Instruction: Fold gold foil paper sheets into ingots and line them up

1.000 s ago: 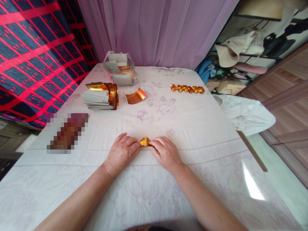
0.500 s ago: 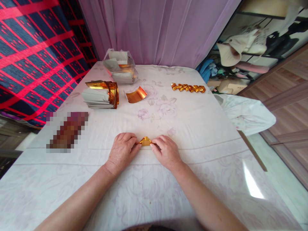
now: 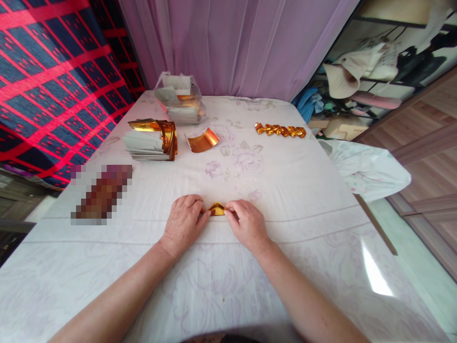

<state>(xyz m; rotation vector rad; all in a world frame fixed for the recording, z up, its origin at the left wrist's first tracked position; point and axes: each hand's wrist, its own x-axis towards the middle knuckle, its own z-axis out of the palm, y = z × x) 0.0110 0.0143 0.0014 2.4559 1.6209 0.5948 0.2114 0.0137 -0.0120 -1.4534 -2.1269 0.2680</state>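
Together, left hand (image 3: 183, 221) and right hand (image 3: 246, 223) pinch creased, shiny gold foil (image 3: 216, 208).

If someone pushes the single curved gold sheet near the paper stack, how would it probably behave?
The curved gold sheet looks thin and light, so it would probably slide easily on the tablecloth. Resting on its arched shape, it may rock or flatten under pressure. Its glossy face suggests it is slippery.

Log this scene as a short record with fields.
left hand: pinches the left end of the folded gold paper
right hand: pinches its right end
surface: white flowered cloth
far left: stack of gold sheets, one curled sheet beside it
far back: plastic bag of sheets
far right: row of folded gold pieces
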